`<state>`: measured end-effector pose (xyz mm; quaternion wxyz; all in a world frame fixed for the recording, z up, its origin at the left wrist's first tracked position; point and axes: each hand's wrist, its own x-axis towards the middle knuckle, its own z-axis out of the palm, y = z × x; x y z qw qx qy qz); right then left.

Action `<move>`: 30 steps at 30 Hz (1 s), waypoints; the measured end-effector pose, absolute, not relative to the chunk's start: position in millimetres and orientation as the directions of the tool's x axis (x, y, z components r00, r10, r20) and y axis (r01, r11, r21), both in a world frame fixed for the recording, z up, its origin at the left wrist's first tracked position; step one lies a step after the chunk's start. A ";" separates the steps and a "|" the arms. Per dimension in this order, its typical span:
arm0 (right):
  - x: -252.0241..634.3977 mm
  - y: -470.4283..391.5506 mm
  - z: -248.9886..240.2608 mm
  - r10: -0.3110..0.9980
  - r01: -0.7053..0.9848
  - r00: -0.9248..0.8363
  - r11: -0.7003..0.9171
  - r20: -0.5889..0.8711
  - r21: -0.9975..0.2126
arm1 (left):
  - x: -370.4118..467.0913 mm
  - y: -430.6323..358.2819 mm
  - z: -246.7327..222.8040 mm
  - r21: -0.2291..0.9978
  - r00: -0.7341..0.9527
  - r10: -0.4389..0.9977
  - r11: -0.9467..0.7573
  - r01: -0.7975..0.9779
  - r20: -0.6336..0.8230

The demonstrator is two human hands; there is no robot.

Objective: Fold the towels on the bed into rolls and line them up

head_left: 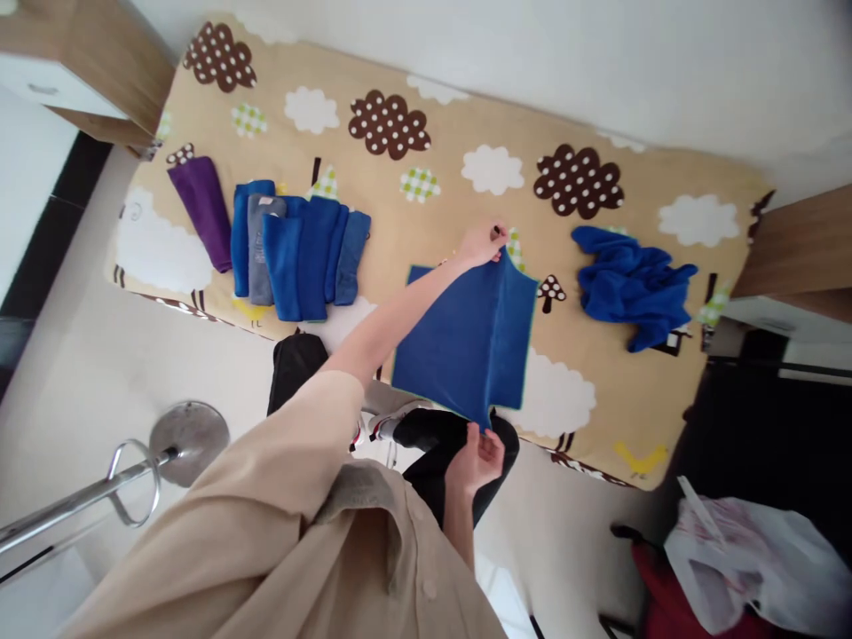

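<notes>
A blue towel (447, 334) with a thin green edge lies spread on the patterned bed cover, a raised ridge running across it from far to near. At its far edge my left hand (487, 243) is closed, pinching the cloth at the top of that ridge. My right hand (477, 460) pinches the near edge at the ridge's other end, above dark trousers. To the left sits a row of folded blue towels (312, 257), with a grey towel (261, 253) among them and a folded purple towel (205, 211) beside it. A crumpled blue towel (632, 286) lies on the right.
The bed cover (373, 204) has clouds and mushrooms printed on it. Wooden cabinets (113, 53) stand at both ends. A metal stand with a round base (189, 442) is at lower left. A white plastic bag (759, 559) rests at lower right.
</notes>
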<state>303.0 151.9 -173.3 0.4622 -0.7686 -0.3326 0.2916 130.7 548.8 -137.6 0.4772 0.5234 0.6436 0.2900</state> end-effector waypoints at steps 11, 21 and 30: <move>386.3 262.5 -62.2 0.648 0.454 0.697 -0.067 0.307 -0.889 | -27.5 453.8 6.5 0.996 -0.074 0.997 0.021 0.089 -0.014; 402.6 340.2 40.8 0.828 0.370 0.375 0.279 0.417 -0.886 | -82.6 394.6 89.9 0.917 -0.278 0.941 -0.073 0.393 0.194; 406.1 337.8 84.0 0.894 0.319 0.303 0.232 0.331 -0.919 | -84.9 396.8 110.8 0.959 -0.356 0.928 -0.004 0.284 0.109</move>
